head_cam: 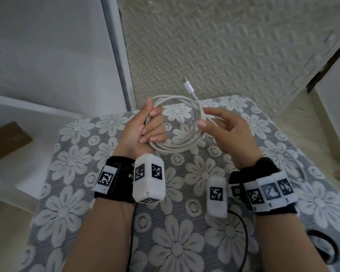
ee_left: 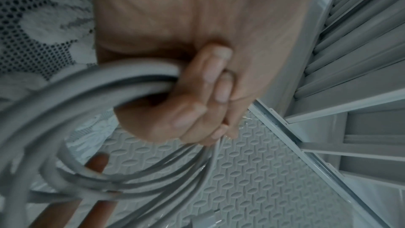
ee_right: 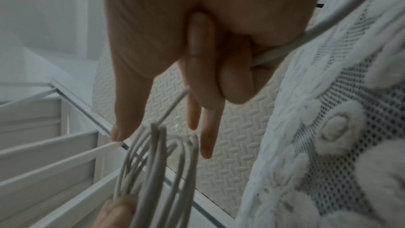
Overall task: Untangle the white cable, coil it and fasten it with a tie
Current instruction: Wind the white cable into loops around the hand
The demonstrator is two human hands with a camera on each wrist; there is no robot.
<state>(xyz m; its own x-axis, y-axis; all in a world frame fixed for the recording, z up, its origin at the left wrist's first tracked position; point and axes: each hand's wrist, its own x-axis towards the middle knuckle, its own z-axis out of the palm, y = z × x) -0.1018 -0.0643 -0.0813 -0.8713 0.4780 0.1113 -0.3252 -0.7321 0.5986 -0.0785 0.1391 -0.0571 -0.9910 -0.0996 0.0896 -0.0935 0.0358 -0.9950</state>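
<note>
Flowered lace cloth [head_cam: 185, 250] covers the surface under our forearms, with an embossed floor mat [head_cam: 243, 46] beyond its far edge.

Our left hand [head_cam: 143, 128] is palm up, its fingers curled round one side of the white cable [head_cam: 177, 148], which is wound into a round coil held just above the cloth. Our right hand [head_cam: 227, 127] reaches in from the other side, forefinger and thumb extended to the coil's right edge; whether they press it we cannot tell from the head view. One connector end [head_cam: 188, 87] sticks up and away past the coil.

From the left wrist we see what the head view hides: several strands bunched under the curled fingers [ee_left: 197, 82]. From the right wrist, a strand of cable [ee_right: 278, 53] runs through the hand, tucked under the bent ring finger and little finger [ee_right: 236, 75], while the longer fingers stretch toward the coil [ee_right: 157, 171].

Both wrists wear black bands carrying white marker blocks [head_cam: 148, 181].
</note>
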